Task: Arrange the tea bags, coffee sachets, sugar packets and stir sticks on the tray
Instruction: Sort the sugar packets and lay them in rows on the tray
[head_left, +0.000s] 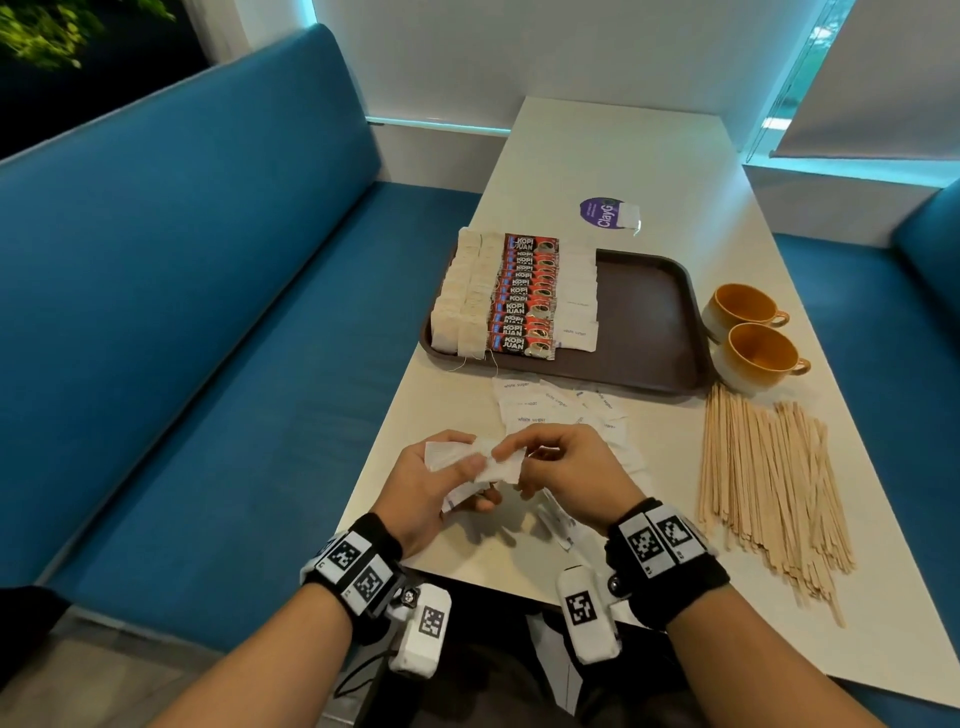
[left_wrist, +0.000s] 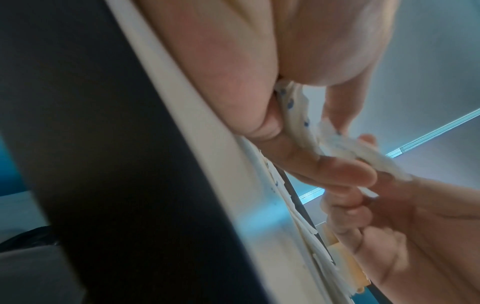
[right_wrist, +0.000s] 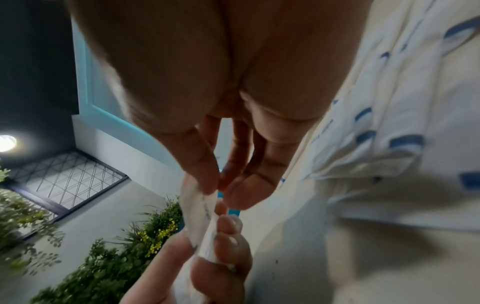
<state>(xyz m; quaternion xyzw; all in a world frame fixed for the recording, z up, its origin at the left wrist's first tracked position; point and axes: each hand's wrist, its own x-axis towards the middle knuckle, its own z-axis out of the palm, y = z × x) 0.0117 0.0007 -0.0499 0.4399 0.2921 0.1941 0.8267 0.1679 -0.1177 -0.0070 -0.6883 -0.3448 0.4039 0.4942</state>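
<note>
Near the table's front edge my left hand grips a small stack of white sugar packets between thumb and fingers. My right hand pinches the same stack at its right end; the right wrist view shows the packets held by both hands. More loose sugar packets lie scattered just beyond my hands. On the brown tray lie rows of tea bags, red coffee sachets and sugar packets. A pile of wooden stir sticks lies on the table to the right.
Two orange cups stand right of the tray. A purple round sticker with a white packet beside it lies beyond the tray. A blue bench seat runs along the table's left side. The tray's right half is bare.
</note>
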